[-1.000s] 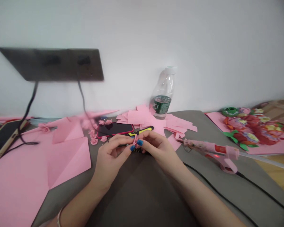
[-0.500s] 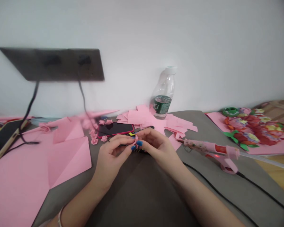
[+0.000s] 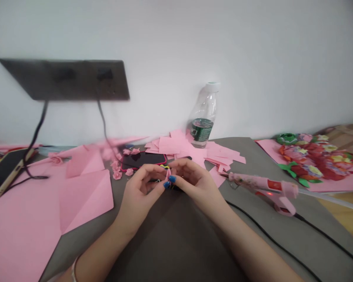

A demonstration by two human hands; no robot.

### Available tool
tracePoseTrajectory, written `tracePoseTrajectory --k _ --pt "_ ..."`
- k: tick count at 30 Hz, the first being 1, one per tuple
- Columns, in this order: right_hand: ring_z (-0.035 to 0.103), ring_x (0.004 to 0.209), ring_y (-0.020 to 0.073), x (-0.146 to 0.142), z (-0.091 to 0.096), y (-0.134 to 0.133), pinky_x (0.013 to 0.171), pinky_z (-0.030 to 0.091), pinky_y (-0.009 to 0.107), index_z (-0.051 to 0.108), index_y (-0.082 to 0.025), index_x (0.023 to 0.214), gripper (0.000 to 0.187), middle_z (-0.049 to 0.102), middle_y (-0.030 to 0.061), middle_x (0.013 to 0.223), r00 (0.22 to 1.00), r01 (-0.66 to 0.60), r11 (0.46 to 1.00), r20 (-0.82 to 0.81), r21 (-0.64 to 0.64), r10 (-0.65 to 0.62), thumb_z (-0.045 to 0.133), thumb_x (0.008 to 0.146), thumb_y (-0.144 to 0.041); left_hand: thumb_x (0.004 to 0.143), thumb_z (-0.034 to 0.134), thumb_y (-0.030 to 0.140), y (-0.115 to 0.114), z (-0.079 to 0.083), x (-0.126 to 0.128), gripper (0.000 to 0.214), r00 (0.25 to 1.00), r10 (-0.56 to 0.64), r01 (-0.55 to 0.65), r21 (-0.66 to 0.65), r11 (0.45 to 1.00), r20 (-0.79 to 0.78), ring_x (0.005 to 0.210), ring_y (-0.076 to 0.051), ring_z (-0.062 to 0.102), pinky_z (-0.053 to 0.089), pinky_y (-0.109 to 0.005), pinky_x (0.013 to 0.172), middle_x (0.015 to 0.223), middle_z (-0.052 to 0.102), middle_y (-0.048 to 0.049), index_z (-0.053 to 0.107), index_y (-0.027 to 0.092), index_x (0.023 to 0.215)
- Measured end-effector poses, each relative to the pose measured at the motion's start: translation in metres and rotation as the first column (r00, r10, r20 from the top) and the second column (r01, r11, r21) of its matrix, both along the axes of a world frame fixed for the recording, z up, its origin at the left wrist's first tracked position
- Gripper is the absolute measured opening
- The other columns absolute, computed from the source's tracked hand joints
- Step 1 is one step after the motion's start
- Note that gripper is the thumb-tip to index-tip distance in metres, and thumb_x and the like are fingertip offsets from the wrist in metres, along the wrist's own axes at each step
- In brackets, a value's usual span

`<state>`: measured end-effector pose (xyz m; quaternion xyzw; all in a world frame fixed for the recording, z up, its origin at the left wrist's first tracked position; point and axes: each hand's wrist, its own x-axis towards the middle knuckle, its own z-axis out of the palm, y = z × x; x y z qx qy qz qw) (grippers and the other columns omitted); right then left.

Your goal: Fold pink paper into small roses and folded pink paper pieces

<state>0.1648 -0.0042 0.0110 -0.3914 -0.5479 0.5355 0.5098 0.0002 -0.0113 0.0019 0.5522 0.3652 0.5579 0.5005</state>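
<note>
My left hand and my right hand meet over the grey table, both pinching one small folded pink paper piece between thumbs and fingertips. The thumbnails are painted blue. Just behind the fingers lie a black tool with yellow marks, mostly hidden, and a phone in a red case. Several tiny folded pink paper bits lie left of the phone.
A pink glue gun lies to the right, its black cord crossing the table. A plastic bottle stands by the wall among cut pink squares. Large pink sheets cover the left. Paper flowers lie far right. Another phone sits far left.
My hands have stayed in place. The fingers have shifted slightly on the pink piece, and the left fingers now cover more of the black and yellow tool.
</note>
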Motion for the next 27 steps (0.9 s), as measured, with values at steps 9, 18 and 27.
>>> tracePoseTrajectory --k 9,18,27 --pt "0.059 0.066 0.0139 -0.0016 0.0032 -0.0015 0.058 0.045 0.025 0.065 -0.02 0.077 0.014 0.067 0.0009 0.073 0.996 0.02 1.0 0.088 -0.005 -0.02 0.072 0.078 -0.031 0.077 0.076 0.013 0.0051 -0.0002 -0.0023 0.012 0.999 0.026 -0.025 -0.032 0.999 0.037 0.091 -0.013 0.07 0.058 -0.02 0.081 0.09 0.073 -0.0005 0.065 0.02 0.076" --pt "0.064 0.066 0.0147 -0.0026 0.0054 -0.0036 0.061 0.052 0.026 0.069 -0.02 0.077 0.009 0.07 0.0015 0.072 0.99 0.075 0.997 0.119 0.023 -0.078 0.069 0.078 -0.028 0.077 0.076 0.013 0.006 -0.0016 -0.003 0.008 0.999 0.05 -0.05 -0.014 0.999 0.001 0.089 -0.014 0.073 0.06 -0.022 0.082 0.09 0.076 -0.0012 0.074 0.022 0.076" --pt "0.069 0.07 0.0173 -0.005 0.0023 -0.0051 0.064 0.054 0.028 0.07 -0.02 0.082 0.013 0.073 0.0038 0.077 0.985 0.108 0.994 0.133 0.008 -0.108 0.069 0.078 -0.033 0.079 0.072 0.014 0.0018 0.0059 -0.0015 0.01 0.986 0.139 -0.133 0.075 0.988 -0.089 0.087 -0.016 0.076 0.062 -0.023 0.079 0.092 0.081 -0.0025 0.078 0.023 0.079"
